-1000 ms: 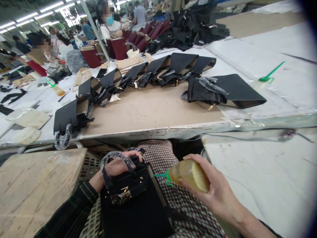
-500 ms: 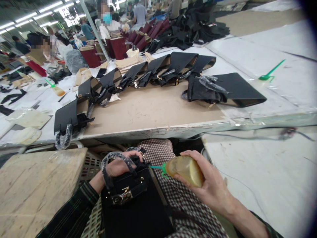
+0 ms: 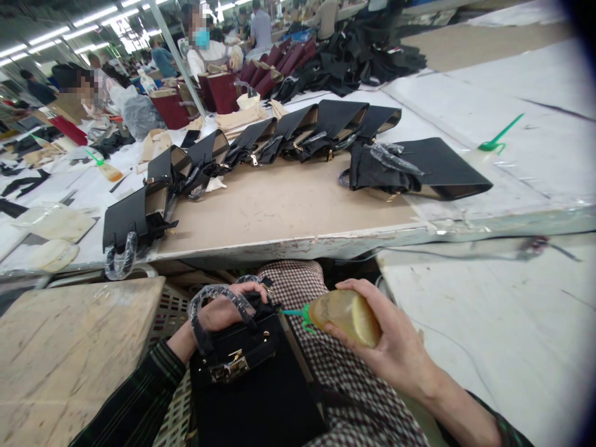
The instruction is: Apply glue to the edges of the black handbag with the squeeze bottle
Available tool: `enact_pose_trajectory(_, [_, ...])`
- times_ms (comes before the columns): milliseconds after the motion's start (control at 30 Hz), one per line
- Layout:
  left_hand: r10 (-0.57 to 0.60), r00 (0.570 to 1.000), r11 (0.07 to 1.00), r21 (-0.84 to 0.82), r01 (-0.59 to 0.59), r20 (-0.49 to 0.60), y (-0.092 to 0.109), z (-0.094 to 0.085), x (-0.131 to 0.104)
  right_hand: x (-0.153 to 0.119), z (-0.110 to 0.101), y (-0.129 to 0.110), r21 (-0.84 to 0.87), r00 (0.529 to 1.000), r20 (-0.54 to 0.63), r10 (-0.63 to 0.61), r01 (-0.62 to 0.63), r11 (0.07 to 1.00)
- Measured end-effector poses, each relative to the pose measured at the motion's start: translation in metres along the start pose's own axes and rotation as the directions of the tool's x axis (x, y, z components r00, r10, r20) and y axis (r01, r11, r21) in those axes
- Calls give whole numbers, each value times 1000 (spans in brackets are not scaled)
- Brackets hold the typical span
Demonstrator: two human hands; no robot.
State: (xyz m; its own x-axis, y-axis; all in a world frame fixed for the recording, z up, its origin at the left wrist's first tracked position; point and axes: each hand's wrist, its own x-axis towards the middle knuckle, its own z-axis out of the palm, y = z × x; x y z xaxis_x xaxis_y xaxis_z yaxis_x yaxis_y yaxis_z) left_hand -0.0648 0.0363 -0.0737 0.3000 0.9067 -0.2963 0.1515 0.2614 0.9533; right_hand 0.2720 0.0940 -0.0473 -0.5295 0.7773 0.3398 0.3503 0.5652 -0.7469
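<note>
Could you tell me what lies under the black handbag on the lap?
The black handbag rests on a checked lap and a pale slotted basket; anything directly beneath is hidden.

A brown-topped workbench (image 3: 279, 211) carries a row of black handbags (image 3: 298, 133).

A handbag factory floor, a leather-goods assembly line. Long shared worktable (image 3: 288, 205) carrying a row of identical half-finished black handbags (image 3: 298, 133), with maroon ones (image 3: 223, 90) further along. Heaps of cut black material (image 3: 367, 53) at the far end. Green-nozzled glue bottles (image 3: 484, 152) lying about. Other workers (image 3: 205, 43) seated down the line under strip lights (image 3: 60, 28).
</note>
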Motion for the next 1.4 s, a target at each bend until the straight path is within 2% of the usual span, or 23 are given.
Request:
enact_pose_trajectory(333, [1, 1000, 1000, 18, -1, -12, -4, -1, -1, -6, -11, -1, -41, 996, 87, -1, 4, 999])
enact_pose_trajectory(767, [19, 1000, 1000, -2, -19, 13, -1, 3, -1, -18, -21, -6, 33, 979, 203, -3, -4, 999])
enact_pose_trajectory(933, [16, 1000, 1000, 21, -17, 5, -1, 3, 1, -13, -13, -3, -9, 997, 69, 29, -28, 1000])
enact_pose_trajectory(1100, [29, 1000, 999, 44, -28, -5, 0, 2, 0, -8, -1, 0, -45, 999, -35, -36, 34, 998])
enact_pose_trajectory(1400, [23, 1000, 999, 41, -24, 6, 5, 6, -1, -16, -9, -2, -88, 996, 48, -80, 84, 993])
